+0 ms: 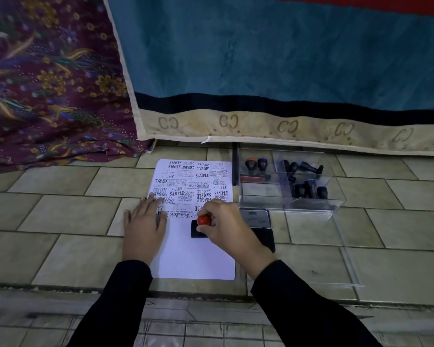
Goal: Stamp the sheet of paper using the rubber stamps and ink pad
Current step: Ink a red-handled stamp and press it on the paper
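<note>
Sheet of paper (193, 254) lies flat on the tiled floor (60, 209). Its far half is crowded with black imprints (SAMPLE, EXPRESS, FRAGILE, AIR MAIL, some smeared and unreadable); the near half is blank.

Red-knobbed stamp (203, 220) stands on the sheet at the edge of the printed area, its dark base partly covered by fingers and its face not visible.

Right hand (226, 226) grips the knob, fingers curled round it. Left hand (144, 226) lies flat, fingers spread, on the sheet's left edge.

Ink pad (266, 237) sits open just right of the sheet, largely hidden behind the right wrist; its raised lid reads "Artline".

Beyond it, a clear box (263, 194) holds dark stamps (308, 187); count uncertain.

Teal blanket (286, 58) hangs behind.
</note>
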The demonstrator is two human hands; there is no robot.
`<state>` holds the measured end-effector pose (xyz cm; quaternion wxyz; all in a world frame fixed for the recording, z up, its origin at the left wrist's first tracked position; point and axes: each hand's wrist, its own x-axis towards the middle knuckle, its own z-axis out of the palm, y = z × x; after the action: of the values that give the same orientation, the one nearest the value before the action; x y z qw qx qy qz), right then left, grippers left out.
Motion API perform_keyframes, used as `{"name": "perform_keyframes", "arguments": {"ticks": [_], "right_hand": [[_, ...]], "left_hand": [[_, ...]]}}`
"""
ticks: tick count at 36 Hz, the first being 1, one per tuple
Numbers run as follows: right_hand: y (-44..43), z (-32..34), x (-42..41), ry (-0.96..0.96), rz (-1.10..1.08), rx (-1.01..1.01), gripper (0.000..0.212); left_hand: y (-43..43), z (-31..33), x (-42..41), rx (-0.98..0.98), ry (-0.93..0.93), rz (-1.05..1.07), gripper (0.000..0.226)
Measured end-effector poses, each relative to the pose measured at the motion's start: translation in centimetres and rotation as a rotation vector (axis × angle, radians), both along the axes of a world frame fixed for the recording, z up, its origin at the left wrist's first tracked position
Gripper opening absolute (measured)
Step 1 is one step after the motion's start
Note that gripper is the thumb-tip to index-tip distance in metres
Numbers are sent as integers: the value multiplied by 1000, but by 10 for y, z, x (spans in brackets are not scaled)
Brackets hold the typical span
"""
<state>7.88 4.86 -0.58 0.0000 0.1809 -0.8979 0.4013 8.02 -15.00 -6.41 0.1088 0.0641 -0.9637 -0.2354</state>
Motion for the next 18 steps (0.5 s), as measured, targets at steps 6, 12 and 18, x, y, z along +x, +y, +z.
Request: {"name": "perform_keyframes", "arguments": {"ticks": [6,12,18], "right_hand": [[0,0,2,-13,-16,23,22],[1,-1,0,-13,-18,4,24],[23,28,-34,-118,-254,-262,26]], "left_hand": [[1,2,0,1,-3,-3,37],[1,2,1,6,0,0,37],[1,2,1,0,20,9,35]]}}
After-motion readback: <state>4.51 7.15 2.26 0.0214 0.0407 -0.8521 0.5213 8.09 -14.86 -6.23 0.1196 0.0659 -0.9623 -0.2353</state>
